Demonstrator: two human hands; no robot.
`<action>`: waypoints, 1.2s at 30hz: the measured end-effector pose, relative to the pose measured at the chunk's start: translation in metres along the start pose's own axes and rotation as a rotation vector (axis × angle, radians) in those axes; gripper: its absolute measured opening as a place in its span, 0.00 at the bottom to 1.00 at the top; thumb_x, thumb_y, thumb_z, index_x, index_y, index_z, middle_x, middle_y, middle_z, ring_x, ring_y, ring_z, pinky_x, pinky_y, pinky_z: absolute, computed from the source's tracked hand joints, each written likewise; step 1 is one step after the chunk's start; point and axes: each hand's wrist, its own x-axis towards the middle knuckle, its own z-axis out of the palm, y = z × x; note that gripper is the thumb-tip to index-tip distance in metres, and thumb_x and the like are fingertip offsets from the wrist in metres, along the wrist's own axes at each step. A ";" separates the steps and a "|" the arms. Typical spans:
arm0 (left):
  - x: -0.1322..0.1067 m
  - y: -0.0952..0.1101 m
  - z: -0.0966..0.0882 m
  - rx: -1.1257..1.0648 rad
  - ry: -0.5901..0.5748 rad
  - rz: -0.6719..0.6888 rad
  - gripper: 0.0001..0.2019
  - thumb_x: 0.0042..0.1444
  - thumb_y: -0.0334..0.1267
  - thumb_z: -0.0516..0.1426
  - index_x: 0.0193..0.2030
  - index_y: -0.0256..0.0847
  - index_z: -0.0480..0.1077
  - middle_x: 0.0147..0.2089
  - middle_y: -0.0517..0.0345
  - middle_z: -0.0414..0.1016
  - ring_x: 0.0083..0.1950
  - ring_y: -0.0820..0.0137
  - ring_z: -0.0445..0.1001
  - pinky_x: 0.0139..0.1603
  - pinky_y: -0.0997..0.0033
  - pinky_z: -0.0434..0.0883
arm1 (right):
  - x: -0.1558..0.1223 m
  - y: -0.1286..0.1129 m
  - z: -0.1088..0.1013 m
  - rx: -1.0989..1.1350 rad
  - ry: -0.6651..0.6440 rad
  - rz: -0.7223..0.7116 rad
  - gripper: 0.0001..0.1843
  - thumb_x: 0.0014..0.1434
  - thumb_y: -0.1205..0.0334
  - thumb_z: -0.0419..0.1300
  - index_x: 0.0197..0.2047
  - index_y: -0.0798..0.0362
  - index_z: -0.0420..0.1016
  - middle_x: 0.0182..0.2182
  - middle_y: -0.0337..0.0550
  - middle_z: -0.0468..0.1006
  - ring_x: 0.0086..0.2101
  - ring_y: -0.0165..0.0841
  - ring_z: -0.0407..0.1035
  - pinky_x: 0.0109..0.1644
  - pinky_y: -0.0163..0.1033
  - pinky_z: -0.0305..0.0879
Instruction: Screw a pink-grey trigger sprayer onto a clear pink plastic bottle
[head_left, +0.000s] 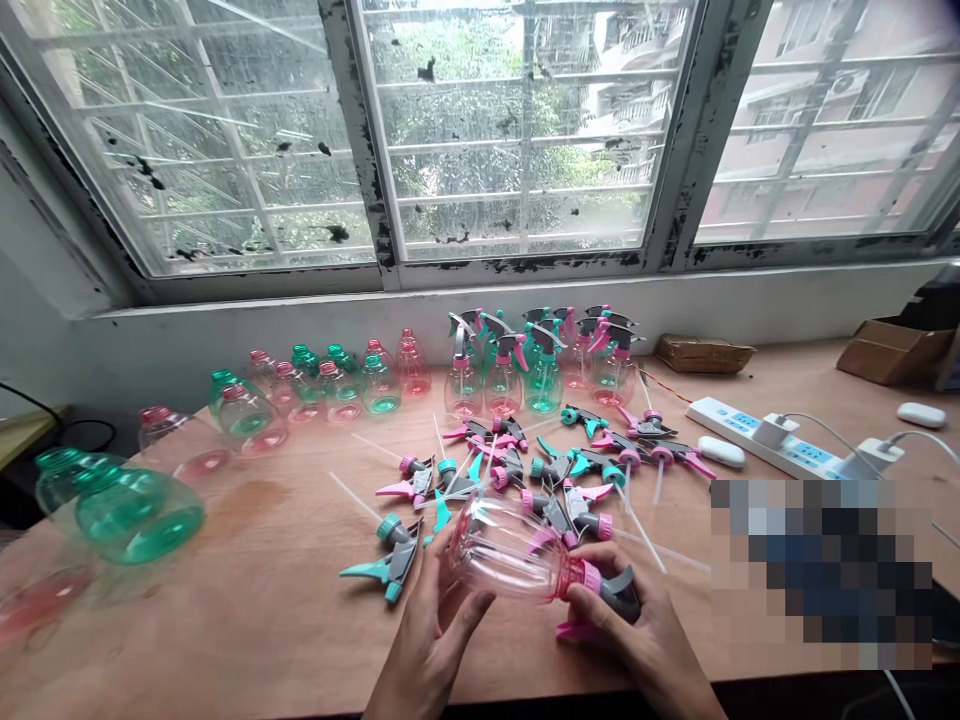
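A clear pink spray bottle lies sideways between my hands above the front of the table. My left hand is wrapped around its rounded base. At the neck, my right hand grips the pink collar of the grey and pink spray head, which sits on the bottle's mouth. Part of the trigger shows below my right fingers. Just beyond the bottle lies a loose pile of spray heads in pink, teal and grey, with thin dip tubes. One teal spray head rests left of my left hand.
Several bottles with spray heads fitted stand by the window wall. Open green and pink bottles line the left side. A white power strip, a white mouse-like object and a cardboard box are at right. A blurred patch hides the right front.
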 end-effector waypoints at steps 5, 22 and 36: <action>0.002 -0.004 0.002 -0.048 0.019 -0.002 0.35 0.63 0.57 0.65 0.73 0.48 0.65 0.79 0.44 0.64 0.79 0.45 0.65 0.78 0.47 0.65 | 0.000 0.002 -0.001 -0.008 0.001 0.000 0.26 0.54 0.43 0.79 0.44 0.53 0.80 0.26 0.36 0.80 0.27 0.31 0.75 0.35 0.42 0.86; -0.002 -0.003 0.002 0.044 0.001 0.028 0.36 0.63 0.55 0.65 0.74 0.48 0.62 0.82 0.44 0.59 0.82 0.49 0.58 0.83 0.49 0.54 | 0.000 0.004 0.000 -0.031 0.014 -0.016 0.27 0.52 0.41 0.79 0.43 0.53 0.82 0.26 0.37 0.79 0.27 0.33 0.76 0.35 0.43 0.86; -0.002 -0.004 0.002 -0.004 0.010 -0.027 0.37 0.66 0.56 0.63 0.76 0.45 0.60 0.81 0.41 0.60 0.81 0.47 0.60 0.82 0.45 0.57 | -0.001 0.001 0.001 -0.060 0.004 -0.029 0.28 0.52 0.40 0.78 0.44 0.53 0.82 0.26 0.38 0.78 0.28 0.33 0.75 0.36 0.44 0.86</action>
